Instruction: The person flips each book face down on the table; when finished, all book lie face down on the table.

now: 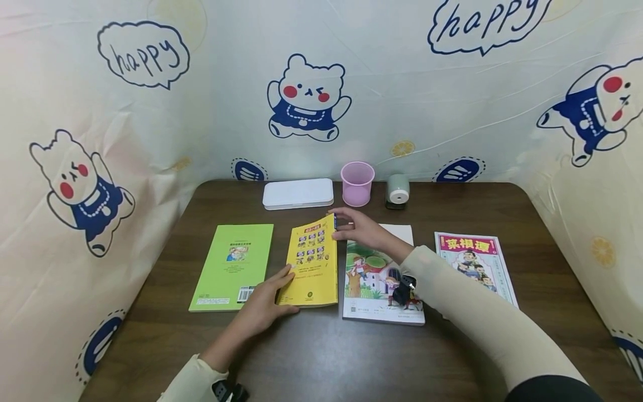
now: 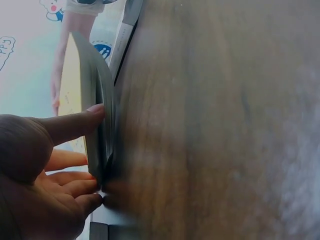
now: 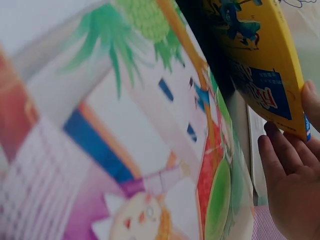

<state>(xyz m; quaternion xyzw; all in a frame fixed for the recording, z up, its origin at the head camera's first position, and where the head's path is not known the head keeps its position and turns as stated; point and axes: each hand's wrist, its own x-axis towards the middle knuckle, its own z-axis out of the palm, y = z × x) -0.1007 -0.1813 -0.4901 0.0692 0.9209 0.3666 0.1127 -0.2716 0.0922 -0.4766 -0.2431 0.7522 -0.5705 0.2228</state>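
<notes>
1. The yellow paperback point(image 1: 310, 263) is lying in the middle of the dark wood-grain worktop point(image 1: 321, 357), between a green softcover book point(image 1: 233, 267) and a glossy picture book point(image 1: 379, 276), its right edge lifting off the surface.
2. The left hand point(image 1: 265, 304) is pressing on the paperback's near left corner, thumb straight along the cover and fingers point(image 2: 75, 187) loosely curled against the bottom edge of the page block.
3. The right hand point(image 1: 363, 229) is pinching the paperback's far right corner, fingers point(image 3: 280, 150) under the bending cover and the thumb on top.
4. A glossy magazine point(image 1: 477, 267) is lying at the right.
5. Behind are sitting a flat white rounded case point(image 1: 298, 194), a pink translucent plastic cup point(image 1: 357, 183) and a rounded grey-green sharpener point(image 1: 397, 191).
</notes>
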